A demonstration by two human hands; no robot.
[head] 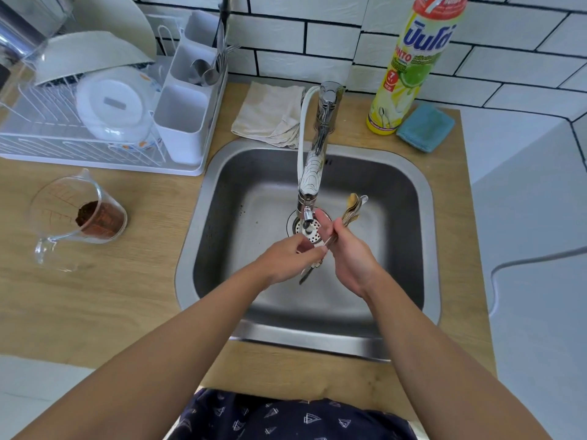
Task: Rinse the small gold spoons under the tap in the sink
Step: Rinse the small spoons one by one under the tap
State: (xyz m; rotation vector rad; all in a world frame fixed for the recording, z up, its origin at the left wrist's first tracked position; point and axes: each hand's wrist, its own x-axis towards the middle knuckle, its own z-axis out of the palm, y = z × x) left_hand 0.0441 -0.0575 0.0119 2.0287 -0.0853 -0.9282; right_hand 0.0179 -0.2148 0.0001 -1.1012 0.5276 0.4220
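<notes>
I look down from the head camera into a square stainless steel sink set in a wooden counter. Both bare forearms reach in from the near edge and meet over the middle of the basin, just near the drain strainer. My right hand is curled around a bundle of small gold spoons, gripping them by the handles so the bowls fan up and away to the far right, just beside the tip of the chrome tap. My left hand pinches the lower ends of the handles between thumb and fingertips, touching the right hand. I cannot tell whether water is running. On the counter to the left sit a glass measuring jug holding brown powder and a white dish rack. Behind the sink lie a cream cloth, a yellow dish soap bottle and a blue sponge.
</notes>
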